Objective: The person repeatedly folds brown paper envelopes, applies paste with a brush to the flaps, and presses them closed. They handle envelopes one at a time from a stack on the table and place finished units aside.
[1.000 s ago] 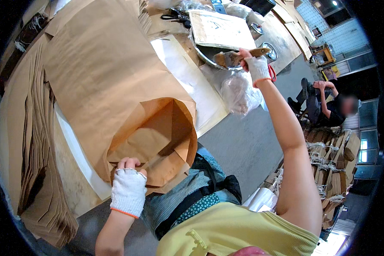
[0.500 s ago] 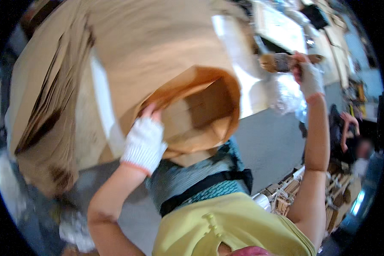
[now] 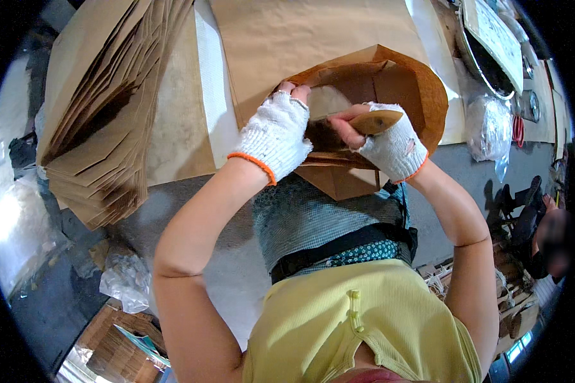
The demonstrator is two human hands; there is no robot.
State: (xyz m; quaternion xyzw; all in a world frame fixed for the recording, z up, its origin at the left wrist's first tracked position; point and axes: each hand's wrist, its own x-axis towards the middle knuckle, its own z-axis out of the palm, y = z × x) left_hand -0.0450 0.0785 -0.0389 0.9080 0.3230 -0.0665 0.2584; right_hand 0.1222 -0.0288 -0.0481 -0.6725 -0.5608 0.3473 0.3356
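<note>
A large brown paper bag (image 3: 431, 105) lies on the table with its mouth opened toward me. My left hand (image 3: 271, 134), in a white fingerless knit glove, is closed on the left edge of the mouth. In a matching glove, my right hand (image 3: 393, 143) grips a brush by its wooden handle (image 3: 380, 120). The brush is held down inside the mouth, near the left hand's fingers. Its bristles are dark and partly hidden by the hand and the paper.
A fanned stack of brown paper bags (image 3: 108, 127) lies at the left. At the far right stand a round container (image 3: 469, 48) with a board over it and a clear plastic bag (image 3: 489, 127). Another person (image 3: 543, 223) is beyond, near bundled wood pieces.
My right hand has carried the brush from beside the container at the right, leftward into the bag's mouth. My left hand still grips the bag's edge. The whole view has shifted.
</note>
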